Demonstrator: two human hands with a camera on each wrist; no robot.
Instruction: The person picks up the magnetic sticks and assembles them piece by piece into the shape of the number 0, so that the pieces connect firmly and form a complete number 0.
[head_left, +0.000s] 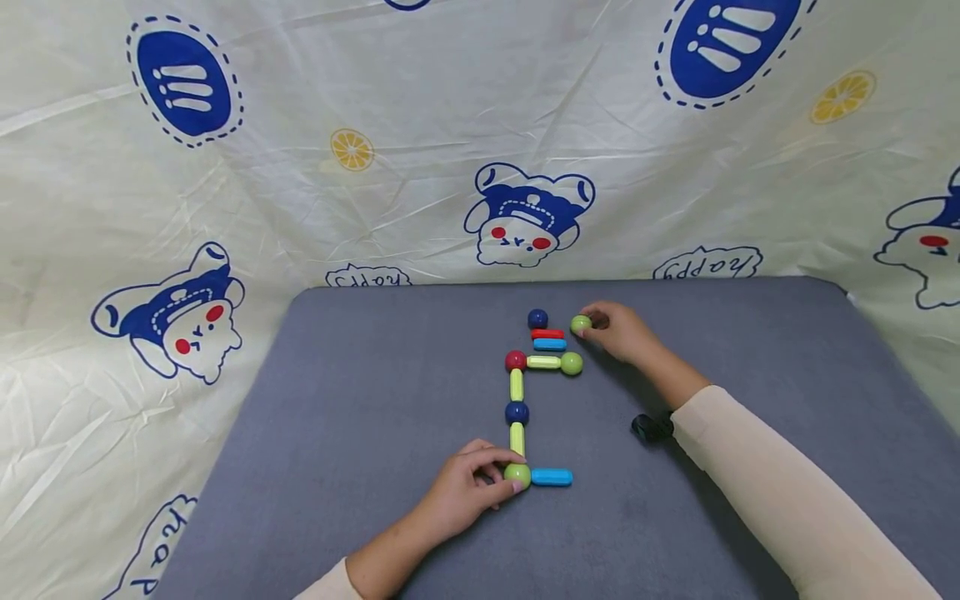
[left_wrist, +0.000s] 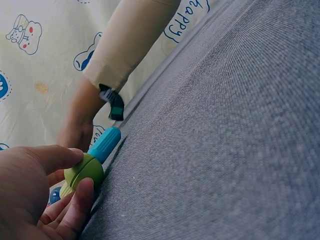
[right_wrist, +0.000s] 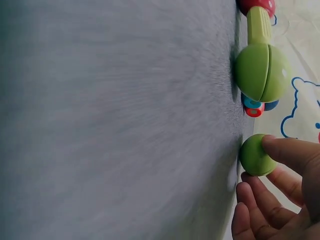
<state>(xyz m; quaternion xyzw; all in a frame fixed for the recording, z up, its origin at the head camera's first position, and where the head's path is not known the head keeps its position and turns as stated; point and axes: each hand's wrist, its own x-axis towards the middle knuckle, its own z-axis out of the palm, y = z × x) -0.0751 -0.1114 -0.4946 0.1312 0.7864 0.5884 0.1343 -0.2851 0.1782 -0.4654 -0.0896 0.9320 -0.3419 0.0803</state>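
My left hand (head_left: 467, 492) pinches a green ball (head_left: 517, 476) at the near corner of a chain of balls and rods. A blue rod (head_left: 552, 477) sticks out to the right of that ball. From it a yellow-green rod (head_left: 517, 441) runs back to a dark blue ball (head_left: 517, 412), then another yellow-green rod (head_left: 517, 385) to a red ball (head_left: 516, 360). A third yellow-green rod (head_left: 543, 362) joins the red ball to another green ball (head_left: 572, 363). Farther back, my right hand (head_left: 617, 332) pinches a loose green ball (right_wrist: 257, 156) between thumb and fingers.
Beyond the chain lie a loose dark blue ball (head_left: 537, 319), a red rod (head_left: 547, 334) and a light blue rod (head_left: 550, 344). A black strap piece (head_left: 651, 428) shows by the right sleeve. A printed cloth (head_left: 420, 208) hangs behind the grey table (head_left: 360, 400).
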